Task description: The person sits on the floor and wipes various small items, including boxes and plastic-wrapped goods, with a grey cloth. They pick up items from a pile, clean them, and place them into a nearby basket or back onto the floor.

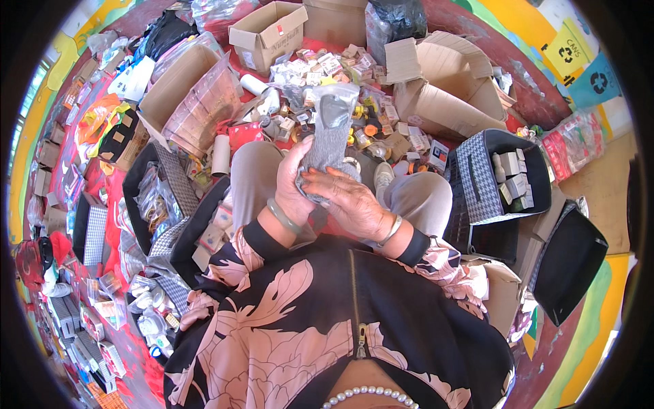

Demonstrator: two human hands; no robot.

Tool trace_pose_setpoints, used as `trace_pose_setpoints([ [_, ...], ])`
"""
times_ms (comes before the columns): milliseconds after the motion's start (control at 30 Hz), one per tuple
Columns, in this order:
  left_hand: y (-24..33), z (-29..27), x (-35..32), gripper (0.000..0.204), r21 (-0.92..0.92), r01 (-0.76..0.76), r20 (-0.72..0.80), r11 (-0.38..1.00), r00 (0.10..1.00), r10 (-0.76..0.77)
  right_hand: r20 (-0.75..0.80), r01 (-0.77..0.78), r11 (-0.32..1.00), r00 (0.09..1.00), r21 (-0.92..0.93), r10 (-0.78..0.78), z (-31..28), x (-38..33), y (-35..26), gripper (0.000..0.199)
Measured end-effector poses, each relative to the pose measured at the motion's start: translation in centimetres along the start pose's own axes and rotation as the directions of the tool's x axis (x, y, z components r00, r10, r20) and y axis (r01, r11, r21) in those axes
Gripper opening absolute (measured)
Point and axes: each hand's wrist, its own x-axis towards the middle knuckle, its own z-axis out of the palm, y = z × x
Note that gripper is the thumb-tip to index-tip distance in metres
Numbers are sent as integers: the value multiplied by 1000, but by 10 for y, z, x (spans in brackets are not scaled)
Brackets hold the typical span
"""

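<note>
Both hands meet in front of my knees around a long grey cloth bundle (328,140). Its upper end stands above my fingers and looks wrapped in clear, shiny plastic; its exact kind I cannot make out. My left hand (291,178) grips the lower part from the left side, thumb upward. Across its lower front lies my right hand (347,203), fingers closed over the cloth and pointing left. The bundle's lowest end is partly hidden by my fingers. Beyond it spreads a pile of small boxes (332,67), bottles and jars.
Open cardboard boxes (269,37) stand behind the pile, a larger torn carton (446,102) at the far right. A patterned fabric bin (477,184) holding white boxes is near my right knee. More dark bins (133,198) and loose goods crowd the left side.
</note>
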Motion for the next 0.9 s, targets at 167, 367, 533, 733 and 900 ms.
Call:
trace_pose_setpoints([
  [167,7,2,-1,46,137,-35,27,990,999,32,181,-364,799,931,479,316,-25,-14,-2,29],
  [367,13,-16,10,33,-142,23,157,990,988,-1,-304,145,275,620,950,724,-75,-36,39,37],
  [533,-2,-14,10,35,-321,172,109,931,984,-144,-378,270,271,543,924,750,-89,-9,36,41],
  [733,-33,24,-6,44,341,-17,120,940,993,-25,-666,-253,967,728,-42,161,-37,26,24,39],
  [900,-20,23,-9,52,512,-52,76,857,997,15,-581,-281,928,809,-244,92,-20,30,29,39],
])
